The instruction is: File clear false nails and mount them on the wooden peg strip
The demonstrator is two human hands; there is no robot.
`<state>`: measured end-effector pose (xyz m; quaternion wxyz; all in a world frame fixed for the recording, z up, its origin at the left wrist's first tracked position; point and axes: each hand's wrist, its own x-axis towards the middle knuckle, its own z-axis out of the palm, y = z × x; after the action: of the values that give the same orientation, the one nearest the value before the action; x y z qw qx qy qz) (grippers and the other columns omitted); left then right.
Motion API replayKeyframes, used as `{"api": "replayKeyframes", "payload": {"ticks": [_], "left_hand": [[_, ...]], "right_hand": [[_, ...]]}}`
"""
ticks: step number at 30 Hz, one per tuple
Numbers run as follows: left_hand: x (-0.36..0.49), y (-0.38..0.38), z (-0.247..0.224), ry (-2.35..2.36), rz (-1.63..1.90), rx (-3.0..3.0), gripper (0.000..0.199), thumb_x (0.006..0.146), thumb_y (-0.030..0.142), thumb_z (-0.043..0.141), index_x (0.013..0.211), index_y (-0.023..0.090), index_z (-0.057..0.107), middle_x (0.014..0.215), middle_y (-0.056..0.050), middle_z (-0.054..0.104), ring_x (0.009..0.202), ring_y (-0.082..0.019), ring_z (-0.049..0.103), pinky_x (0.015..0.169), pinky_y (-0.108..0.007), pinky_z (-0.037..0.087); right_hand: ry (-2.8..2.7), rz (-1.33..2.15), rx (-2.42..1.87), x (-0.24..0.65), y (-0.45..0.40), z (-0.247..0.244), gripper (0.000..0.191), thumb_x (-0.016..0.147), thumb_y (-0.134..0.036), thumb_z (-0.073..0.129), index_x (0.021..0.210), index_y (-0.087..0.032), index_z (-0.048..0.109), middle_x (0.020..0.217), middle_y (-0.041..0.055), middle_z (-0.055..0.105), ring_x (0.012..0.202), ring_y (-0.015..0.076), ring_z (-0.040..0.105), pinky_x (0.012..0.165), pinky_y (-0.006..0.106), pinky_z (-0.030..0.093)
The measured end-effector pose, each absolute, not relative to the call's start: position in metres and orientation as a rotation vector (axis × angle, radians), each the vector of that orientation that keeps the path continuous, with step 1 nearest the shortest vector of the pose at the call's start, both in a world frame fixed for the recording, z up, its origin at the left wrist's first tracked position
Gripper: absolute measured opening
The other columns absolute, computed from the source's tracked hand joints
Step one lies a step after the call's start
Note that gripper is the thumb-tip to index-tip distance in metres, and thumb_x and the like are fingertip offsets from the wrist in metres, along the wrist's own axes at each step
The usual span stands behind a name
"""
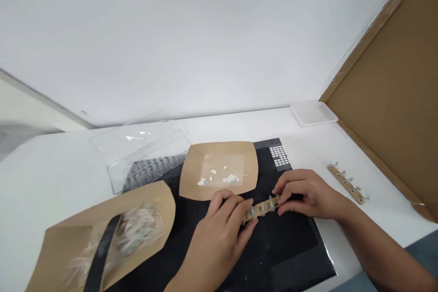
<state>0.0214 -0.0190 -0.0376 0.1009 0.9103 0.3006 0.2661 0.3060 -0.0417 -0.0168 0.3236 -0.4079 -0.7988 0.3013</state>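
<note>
My left hand [219, 232] and my right hand [304, 194] both pinch the ends of a tan strip [262, 210] fitted with several clear rings, held low over a black mat [284, 246]. Just beyond my left hand lies a kraft paper tray [219, 169] with a clear patch and small white pieces [222, 175] in it. A second kraft paper tray [143, 212] sits nearer on the left, holding a heap of translucent whitish pieces [137, 230]. To my right, a similar tan strip with metal pins [345, 184] lies on the white table [290, 123].
A clear plastic sheet [143, 155] lies over a dark dotted sheet at the back left. A dotted white sheet [278, 156] rests on the mat's far corner. A white plastic tray [313, 113] stands at the back, beside an upright cardboard panel [386, 91] on the right.
</note>
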Motion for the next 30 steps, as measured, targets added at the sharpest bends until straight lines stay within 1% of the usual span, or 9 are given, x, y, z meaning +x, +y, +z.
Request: {"api": "replayKeyframes", "payload": {"ticks": [2,7,12,15,18,24,30], "left_hand": [[0.022,-0.019,-0.038,0.887,0.789,2.699,0.024,0.097,0.019,0.068,0.120,0.016,0.066,0.102,-0.009,0.072,0.105,-0.030,0.059,0.078,-0.039,0.062],[0.023,-0.019,-0.039,0.897,0.788,2.676,0.021,0.099,0.020,0.064,0.120,0.017,0.065,0.101,-0.009,0.071,0.105,-0.030,0.059,0.078,-0.039,0.061],[0.024,-0.019,-0.039,0.919,0.796,2.649,0.020,0.099,0.019,0.065,0.119,0.017,0.064,0.101,-0.008,0.071,0.104,-0.029,0.059,0.080,-0.040,0.061],[0.024,-0.020,-0.038,0.925,0.795,2.637,0.020,0.099,0.019,0.065,0.118,0.017,0.064,0.100,-0.007,0.071,0.101,-0.028,0.059,0.080,-0.039,0.060],[0.023,-0.021,-0.038,0.939,0.792,2.634,0.020,0.099,0.020,0.065,0.118,0.017,0.064,0.100,-0.008,0.071,0.100,-0.028,0.060,0.079,-0.039,0.060],[0.023,-0.021,-0.040,0.949,0.775,2.611,0.020,0.097,0.020,0.067,0.117,0.019,0.065,0.100,-0.008,0.072,0.099,-0.028,0.062,0.082,-0.039,0.059],[0.023,-0.020,-0.042,0.967,0.780,2.603,0.022,0.091,0.019,0.075,0.111,0.020,0.066,0.100,-0.006,0.073,0.100,-0.028,0.062,0.080,-0.040,0.060]], "right_hand": [[-2.115,0.742,-1.064,0.306,-0.042,-0.018,0.012,0.091,-0.033,0.083,0.090,-0.022,0.077,0.103,0.0042,0.077,0.091,0.0149,0.075,0.079,0.026,0.060],[-2.166,0.607,-1.064,0.307,-0.044,-0.020,0.020,0.091,-0.037,0.083,0.084,-0.020,0.073,0.100,0.0022,0.080,0.088,0.0135,0.078,0.076,0.022,0.058],[-2.304,0.393,-1.149,0.303,-0.049,-0.016,0.015,0.100,-0.031,0.073,0.087,-0.023,0.074,0.097,-0.0014,0.080,0.080,0.0118,0.074,0.071,0.026,0.050],[-2.391,0.280,-1.224,0.300,-0.052,-0.013,0.020,0.105,-0.028,0.065,0.087,-0.023,0.073,0.091,-0.0027,0.078,0.074,0.0117,0.069,0.067,0.029,0.044],[-2.437,0.237,-1.260,0.298,-0.053,-0.012,0.022,0.106,-0.027,0.062,0.086,-0.024,0.073,0.088,-0.0023,0.076,0.072,0.0124,0.066,0.065,0.030,0.041],[-2.461,0.224,-1.279,0.297,-0.053,-0.011,0.022,0.107,-0.029,0.060,0.091,-0.024,0.075,0.095,0.0001,0.078,0.076,0.0143,0.070,0.064,0.030,0.043],[-2.425,0.255,-1.309,0.297,-0.055,-0.012,0.014,0.104,-0.034,0.066,0.102,-0.025,0.075,0.099,0.0001,0.079,0.079,0.0147,0.073,0.065,0.026,0.047]]}}
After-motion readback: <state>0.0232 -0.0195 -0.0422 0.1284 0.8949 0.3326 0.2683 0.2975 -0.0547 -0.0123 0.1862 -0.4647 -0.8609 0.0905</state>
